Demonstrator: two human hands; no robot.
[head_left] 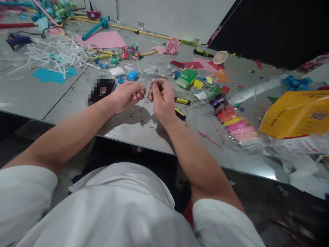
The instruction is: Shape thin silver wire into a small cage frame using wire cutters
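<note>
Shirt (115, 206), white; left hand (128, 95) and right hand (163, 99), both pinching one thin strand (147, 86); yellow-black handles (183, 101) beside right hand; table (128, 129) beneath.

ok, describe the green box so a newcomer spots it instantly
On the grey table, look beyond the right hand and to its right. The green box lies there, a yellow lump to its right. Flat green sides with pale print set it apart from that lump and the red paper behind.
</note>
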